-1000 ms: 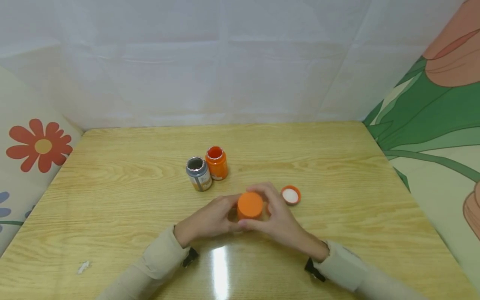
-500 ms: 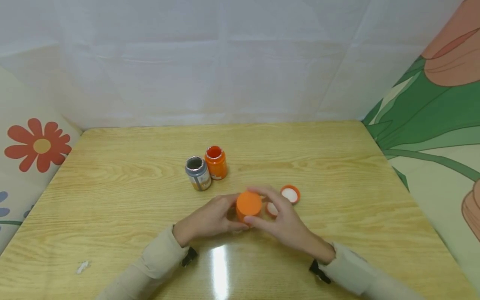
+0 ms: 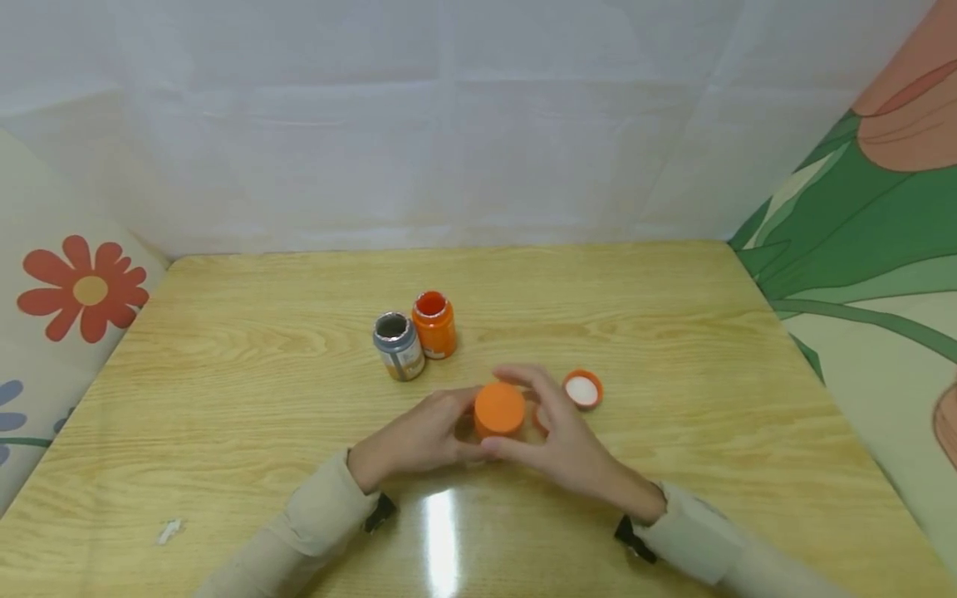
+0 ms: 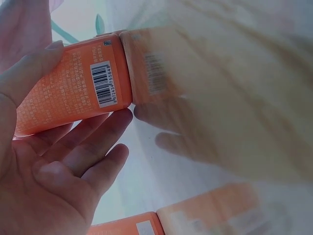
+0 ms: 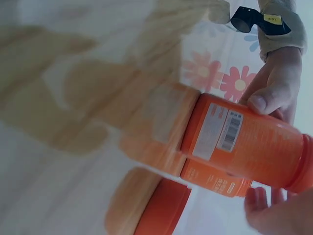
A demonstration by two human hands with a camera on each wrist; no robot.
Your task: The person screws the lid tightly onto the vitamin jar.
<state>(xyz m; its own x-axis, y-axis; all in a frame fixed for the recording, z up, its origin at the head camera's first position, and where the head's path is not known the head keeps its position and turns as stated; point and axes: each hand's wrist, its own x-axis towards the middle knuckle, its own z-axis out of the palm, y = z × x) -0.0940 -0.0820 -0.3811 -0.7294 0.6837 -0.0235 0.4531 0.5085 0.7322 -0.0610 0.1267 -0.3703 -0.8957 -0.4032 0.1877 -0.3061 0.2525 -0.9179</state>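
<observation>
An orange plastic jar (image 4: 73,88) with a printed label and barcode stands upright on the table, its orange lid (image 3: 499,407) on top. My left hand (image 3: 422,433) grips the jar's body from the left, thumb on the near side. Curved about the lid from the right are the thumb and fingers of my right hand (image 3: 561,432). In the right wrist view the fingertips of my right hand (image 5: 257,198) are beside the neck and lid (image 5: 304,169); the exact contact is unclear. Behind that hand, a loose orange lid (image 3: 542,418) is partly hidden.
Another orange lid (image 3: 582,389) lies with its white inside up, right of the hands. A lidless grey jar (image 3: 399,347) and a lidless orange jar (image 3: 434,326) stand together farther back. A small white scrap (image 3: 169,531) lies at the left front.
My right hand's thumb and fingers shift around the lid, the thumb moving inward and then back out. My left hand keeps its grip on the jar, which stays in place.
</observation>
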